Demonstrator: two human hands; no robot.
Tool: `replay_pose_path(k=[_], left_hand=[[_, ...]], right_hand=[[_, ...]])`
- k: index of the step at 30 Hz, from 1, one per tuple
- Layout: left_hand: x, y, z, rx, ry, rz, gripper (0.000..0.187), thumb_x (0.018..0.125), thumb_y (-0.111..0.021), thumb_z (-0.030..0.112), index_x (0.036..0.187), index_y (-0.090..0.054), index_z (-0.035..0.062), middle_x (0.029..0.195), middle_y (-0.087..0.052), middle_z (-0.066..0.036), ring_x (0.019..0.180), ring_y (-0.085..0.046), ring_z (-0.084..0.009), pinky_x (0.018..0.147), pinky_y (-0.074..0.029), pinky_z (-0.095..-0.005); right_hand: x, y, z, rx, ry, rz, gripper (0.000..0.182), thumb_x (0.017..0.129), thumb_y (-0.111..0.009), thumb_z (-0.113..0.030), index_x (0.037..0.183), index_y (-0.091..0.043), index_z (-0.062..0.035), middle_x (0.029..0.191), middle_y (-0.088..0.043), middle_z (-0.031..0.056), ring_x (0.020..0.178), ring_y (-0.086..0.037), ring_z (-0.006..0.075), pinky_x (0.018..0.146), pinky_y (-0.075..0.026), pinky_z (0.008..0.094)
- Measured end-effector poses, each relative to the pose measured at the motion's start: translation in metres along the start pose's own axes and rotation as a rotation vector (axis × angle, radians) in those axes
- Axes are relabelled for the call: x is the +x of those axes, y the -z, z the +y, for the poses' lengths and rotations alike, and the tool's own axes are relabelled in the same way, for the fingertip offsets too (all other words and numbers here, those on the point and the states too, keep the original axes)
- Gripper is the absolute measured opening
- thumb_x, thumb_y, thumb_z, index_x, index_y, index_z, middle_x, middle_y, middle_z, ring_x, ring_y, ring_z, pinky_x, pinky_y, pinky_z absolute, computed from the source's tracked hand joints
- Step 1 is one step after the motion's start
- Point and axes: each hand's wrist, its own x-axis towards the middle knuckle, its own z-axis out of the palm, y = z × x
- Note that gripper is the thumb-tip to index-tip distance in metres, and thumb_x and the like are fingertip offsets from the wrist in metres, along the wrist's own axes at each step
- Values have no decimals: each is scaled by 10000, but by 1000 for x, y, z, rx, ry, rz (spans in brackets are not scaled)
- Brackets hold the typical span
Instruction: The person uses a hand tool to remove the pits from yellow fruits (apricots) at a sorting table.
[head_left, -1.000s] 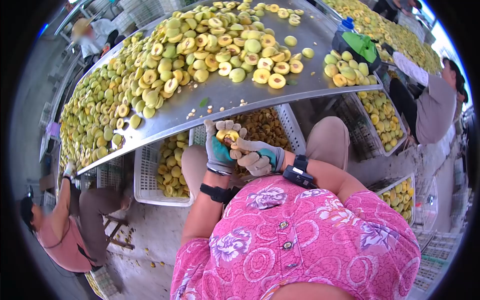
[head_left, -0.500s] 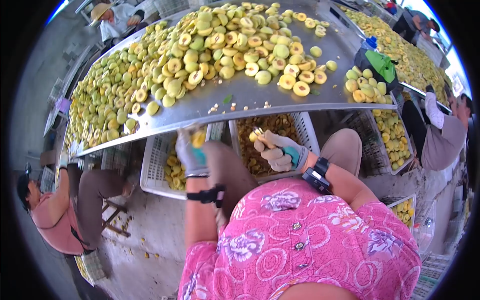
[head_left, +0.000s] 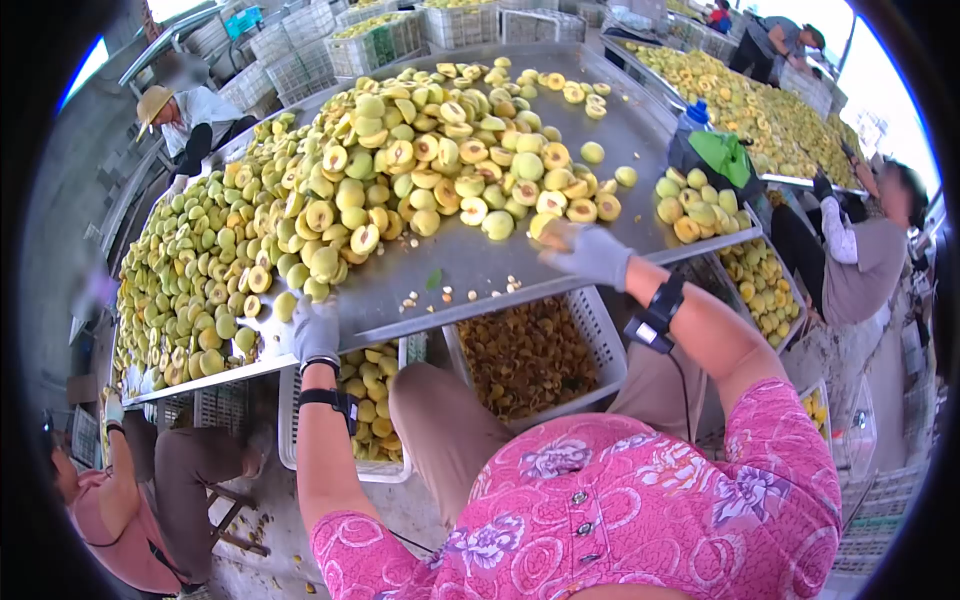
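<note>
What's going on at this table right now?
A person in a pink patterned shirt is at a grey metal table heaped with round yellow-green fruit, many pieces halved. The gloved right hand reaches by cut halves at the heap's near edge; the gloved left hand is at the table's front edge. Whether either hand grips anything is unclear. Below, one white plastic crate holds brownish scraps, another yellow-green pieces.

Grey wall (head_left: 65,210) far left of fingers (head_left: 560,236), concrete floor (head_left: 290,525) below, wooden stool (head_left: 240,544) lower left, bright daylight (head_left: 885,75) upper right.
</note>
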Motion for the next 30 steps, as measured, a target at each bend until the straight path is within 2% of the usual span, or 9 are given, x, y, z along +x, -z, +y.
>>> replay_pose_path(k=[1,8,11,14,17,23,25,27,30], left_hand=[[4,0,7,-10,7,10,661,839,-603,472,1327,-438,58,1321,-505,-196,1219,-502,-350,975,-424,-424],[0,4,13,49,-46,-21,726,803,-637,459,1358,-409,50,1343,-474,-203,1197,-522,-353,962,-450,-435],[2,5,15,26,-9,-58,778,801,-646,461,1401,-356,60,1360,-462,-193,1195,-527,-346,944,-460,-442],[5,8,17,70,9,-84,792,800,-652,450,1415,-330,69,1365,-458,-186,1187,-534,-344,943,-462,-442],[6,3,14,81,-17,-101,818,797,-654,444,1435,-298,76,1365,-455,-202,1185,-536,-346,941,-464,-432],[2,10,18,-14,1,-80,715,810,-638,432,1385,-373,100,1336,-482,-190,1136,-565,-355,935,-465,-440],[0,10,15,-69,11,-33,680,813,-641,412,1368,-396,104,1333,-483,-192,1143,-556,-362,939,-461,-441],[1,6,7,-125,17,18,645,816,-644,392,1350,-419,107,1329,-483,-193,1150,-547,-368,943,-458,-443],[12,10,-7,-247,-9,231,584,803,-676,308,1315,-473,116,1327,-471,-203,1194,-497,-388,987,-429,-430]], right_hand=[[18,7,33,-167,74,81,467,859,-609,-407,1168,-574,-58,1015,-667,194,898,-660,327,809,-509,388],[103,63,191,-120,-449,397,378,885,-574,-376,1090,-617,-63,1067,-662,177,993,-626,325,867,-473,410],[139,37,267,-91,-435,415,378,899,-579,-365,1096,-621,-45,1085,-656,167,1012,-617,301,892,-459,391],[158,8,248,42,-380,440,378,915,-556,-362,1111,-606,-43,1093,-646,167,1017,-607,297,889,-453,372],[141,3,125,83,-467,404,375,918,-545,-356,1128,-588,-48,1079,-644,172,1004,-608,290,878,-459,346],[169,-49,97,-138,-270,210,448,871,-584,-383,1166,-577,-45,1036,-655,217,1004,-603,397,883,-463,419],[156,-54,87,255,-117,259,410,869,-600,-321,1154,-567,-29,1026,-652,226,984,-600,412,879,-465,432],[133,-46,75,137,-139,227,395,867,-618,-281,1162,-558,-25,1069,-639,210,1043,-581,390,913,-452,432],[78,-36,50,-336,170,463,382,863,-624,-245,1167,-551,-25,1121,-615,192,1121,-543,368,943,-434,428]])
